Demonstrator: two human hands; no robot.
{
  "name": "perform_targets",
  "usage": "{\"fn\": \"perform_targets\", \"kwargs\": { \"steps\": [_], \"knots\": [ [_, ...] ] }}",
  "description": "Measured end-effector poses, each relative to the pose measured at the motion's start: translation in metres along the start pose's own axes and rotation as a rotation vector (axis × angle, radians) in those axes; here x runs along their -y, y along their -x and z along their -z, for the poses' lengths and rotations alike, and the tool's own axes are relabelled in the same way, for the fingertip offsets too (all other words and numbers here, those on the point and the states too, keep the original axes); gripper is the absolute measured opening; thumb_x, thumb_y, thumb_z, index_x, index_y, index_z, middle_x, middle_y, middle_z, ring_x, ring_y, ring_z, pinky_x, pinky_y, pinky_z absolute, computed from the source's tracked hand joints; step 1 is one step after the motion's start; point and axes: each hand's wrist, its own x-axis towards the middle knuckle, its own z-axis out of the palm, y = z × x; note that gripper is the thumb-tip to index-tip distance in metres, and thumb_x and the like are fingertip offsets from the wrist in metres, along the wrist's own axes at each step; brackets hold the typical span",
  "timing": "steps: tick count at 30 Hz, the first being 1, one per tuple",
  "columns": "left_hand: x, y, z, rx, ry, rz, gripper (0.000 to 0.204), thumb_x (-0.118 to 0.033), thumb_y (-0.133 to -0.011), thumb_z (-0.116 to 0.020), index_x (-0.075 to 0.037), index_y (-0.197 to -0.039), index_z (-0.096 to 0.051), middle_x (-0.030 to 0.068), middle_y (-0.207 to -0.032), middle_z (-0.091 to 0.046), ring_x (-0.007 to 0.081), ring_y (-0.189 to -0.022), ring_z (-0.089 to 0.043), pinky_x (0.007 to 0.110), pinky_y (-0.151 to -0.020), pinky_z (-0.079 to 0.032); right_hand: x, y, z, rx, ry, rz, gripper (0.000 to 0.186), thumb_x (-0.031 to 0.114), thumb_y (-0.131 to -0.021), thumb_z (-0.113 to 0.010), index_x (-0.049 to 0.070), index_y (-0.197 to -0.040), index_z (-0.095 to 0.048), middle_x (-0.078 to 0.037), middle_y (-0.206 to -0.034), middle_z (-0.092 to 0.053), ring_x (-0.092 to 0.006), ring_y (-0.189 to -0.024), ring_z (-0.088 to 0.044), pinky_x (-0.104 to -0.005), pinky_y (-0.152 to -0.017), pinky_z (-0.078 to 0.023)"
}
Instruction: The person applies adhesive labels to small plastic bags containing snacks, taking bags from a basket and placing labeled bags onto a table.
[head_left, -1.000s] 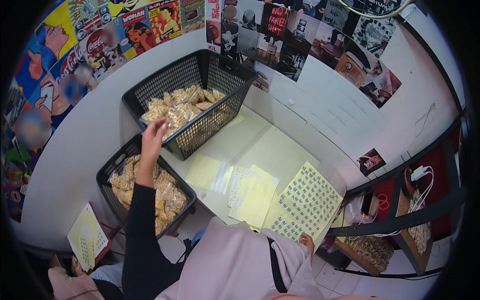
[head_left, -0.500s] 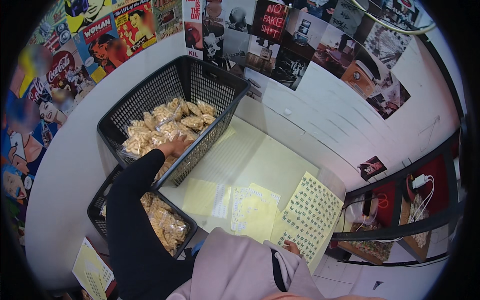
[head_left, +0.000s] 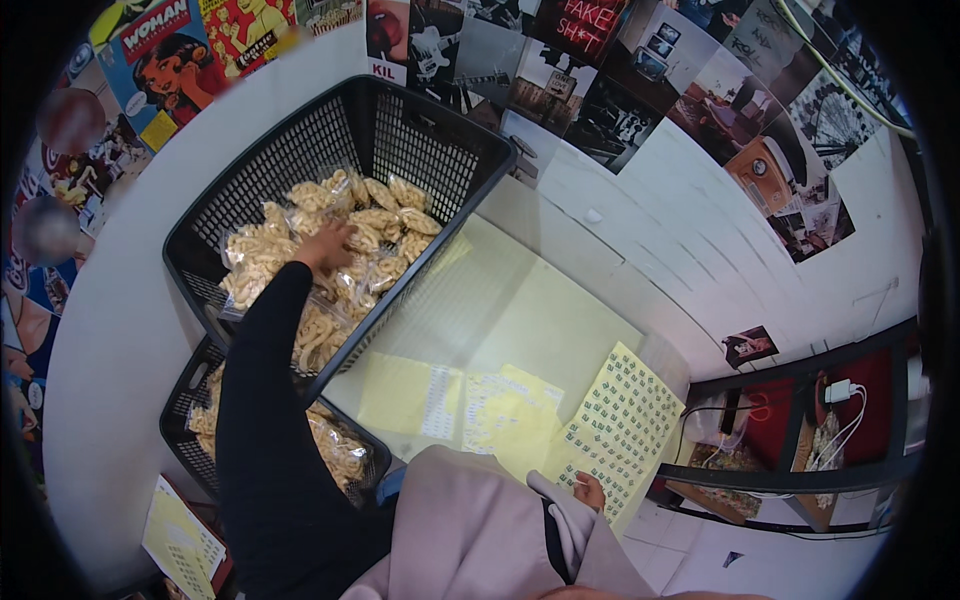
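Note:
Inside the large black plastic basket (head_left: 440, 268), my left hand (head_left: 328, 246) rests on clear plastic bags of pale, curly snacks (head_left: 330, 330). Its fingers are stretched out and apart, touching the bags without gripping one. My right hand (head_left: 590, 491) is low at the right, by the edge of a yellow sticker sheet (head_left: 625, 425) printed with rows of small dark labels. Its fingers look curled together, and whatever may be between them is too small to make out. Grey cloth partly hides this hand.
A second black basket (head_left: 180, 425) with more snack bags stands below the large one. Yellow backing sheets (head_left: 515, 400) lie on the pale table (head_left: 520, 290). A dark-framed shelf (head_left: 780, 480) with cables is at the right; poster-covered walls (head_left: 620, 110) rise behind.
My left hand has shifted left and farther back across the bags, its fingers now spread. My right hand has stayed by the sticker sheet. The whole view has tilted slightly.

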Motion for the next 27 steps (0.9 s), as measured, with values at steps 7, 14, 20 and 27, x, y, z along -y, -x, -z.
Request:
{"fn": "perform_targets", "kwargs": {
  "steps": [7,14,20,27],
  "knots": [
    [0.042,0.019,0.022,-0.211,0.015,0.142,0.065,-0.019,-0.080,-0.065,-0.017,-0.139,-0.038,0.0072,-0.142,-0.037,0.0294,-0.129,-0.038,0.059,-0.100,-0.035,-0.040,-0.009,-0.021,0.034,-0.047,0.126,0.022,0.004,-0.083,-0.062,0.002,-0.105,-0.061,-0.015,-0.093,-0.066,-0.0199,-0.070,-0.064,-0.0304,-0.068,-0.052],
    [-0.007,0.022,0.031,-0.321,-0.261,-0.007,0.037,-0.024,-0.079,-0.065,-0.010,-0.112,-0.059,0.0104,-0.119,-0.057,0.0307,-0.113,-0.052,0.059,-0.094,-0.038,-0.001,-0.007,-0.011,0.051,0.045,0.043,0.025,0.004,-0.088,-0.060,0.000,-0.113,-0.058,-0.011,-0.098,-0.066,-0.0129,-0.082,-0.062,-0.0280,-0.073,-0.051],
    [-0.016,0.023,0.079,-0.325,-0.245,0.060,0.034,-0.033,-0.086,-0.059,-0.006,-0.106,-0.062,0.0187,-0.106,-0.063,0.0357,-0.100,-0.059,0.054,-0.086,-0.040,0.028,0.006,-0.006,0.041,-0.028,0.046,0.027,0.003,-0.084,-0.055,-0.003,-0.110,-0.059,-0.020,-0.104,-0.061,-0.0316,-0.094,-0.061,-0.0348,-0.083,-0.048],
    [-0.128,0.138,0.166,-0.824,-0.175,-0.337,0.032,-0.021,-0.092,-0.055,-0.004,-0.119,-0.057,0.0168,-0.117,-0.058,0.0357,-0.112,-0.051,0.045,-0.098,-0.037,0.047,0.017,-0.002,0.082,-0.003,0.065,0.026,0.009,-0.087,-0.054,-0.002,-0.110,-0.059,-0.018,-0.102,-0.060,-0.0299,-0.091,-0.060,-0.0347,-0.081,-0.047]
  ]
}}
